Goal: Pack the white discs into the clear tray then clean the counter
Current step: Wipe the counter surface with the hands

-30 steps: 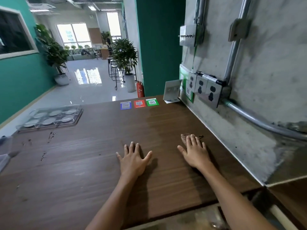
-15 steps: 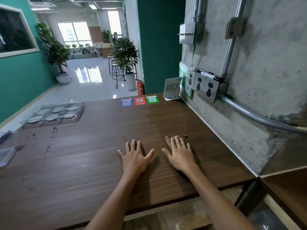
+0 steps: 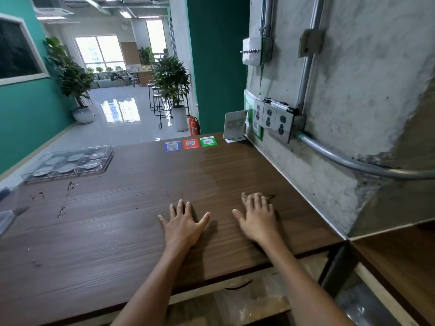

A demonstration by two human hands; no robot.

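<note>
Currently both hands lie flat on the table [image 3: 235,165], palms down, fingers spread, pinching nothing: left hand [image 3: 182,223] near centre, right hand [image 3: 257,216] just beside it toward the wall [image 3: 353,90]. The clear tray [image 3: 68,162] sits well apart at about 10 o'clock from the left hand, at the far left edge of the table, long axis running roughly 8-to-2 o'clock. White discs [image 3: 74,157] lie in its compartments; I can't tell whether every slot is filled, and I see no loose discs on the table. So packing looks done, and cleaning is probably the step in hand. Wet streaks and droplets [image 3: 68,188] lie between the tray and the hands, at roughly 9–10 o'clock from the left hand, which is clearly the nearer one. A small dark mark [image 3: 270,197] sits at the right hand's fingertips, at about 1 o'clock from it. No cloth is visible. The edge of a clear container [image 3: 9,215] pokes in at far left. The next sweep likely goes left toward the streaks; the risk is nudging the tray off the edge.
</note>
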